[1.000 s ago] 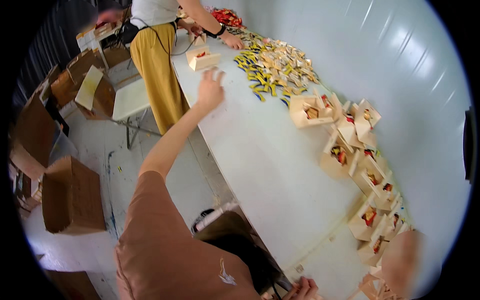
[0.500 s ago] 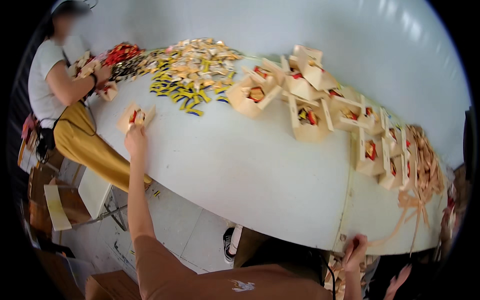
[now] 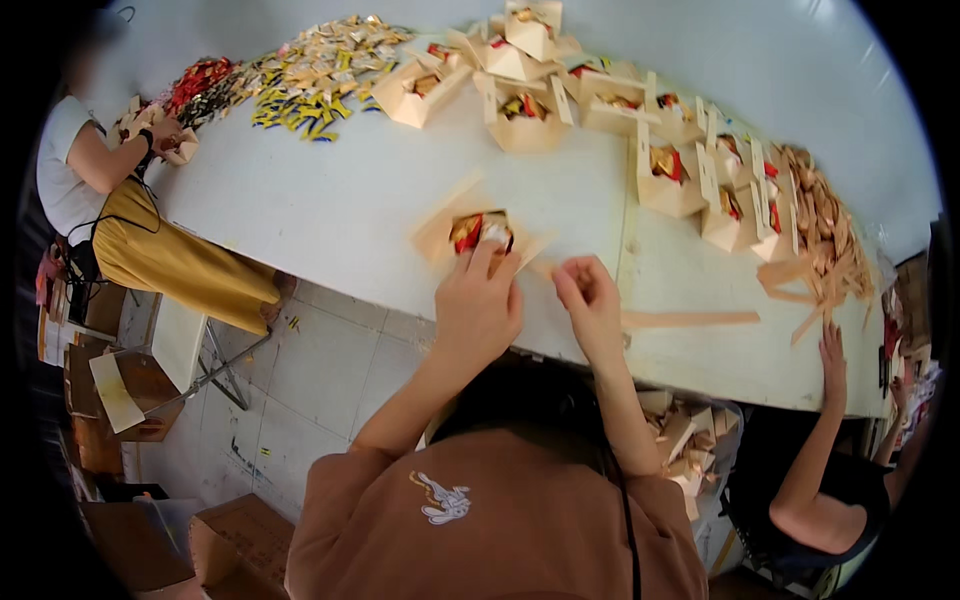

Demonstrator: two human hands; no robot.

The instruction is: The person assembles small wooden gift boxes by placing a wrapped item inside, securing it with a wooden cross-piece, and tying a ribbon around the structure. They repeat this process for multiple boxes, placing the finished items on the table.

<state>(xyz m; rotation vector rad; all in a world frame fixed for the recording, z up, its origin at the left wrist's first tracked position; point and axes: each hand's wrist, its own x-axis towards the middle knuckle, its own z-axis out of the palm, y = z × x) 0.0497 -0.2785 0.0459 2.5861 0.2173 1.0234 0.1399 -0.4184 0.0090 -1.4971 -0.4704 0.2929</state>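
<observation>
On the table [image 3: 330,222], at its near side, an open box [image 3: 438,238] is gripped at its near wall by the left hand's [image 3: 478,310] fingers; just right, a ribbon [image 3: 690,319] is pinched by the right hand's [image 3: 593,308] closed fingertips.
</observation>
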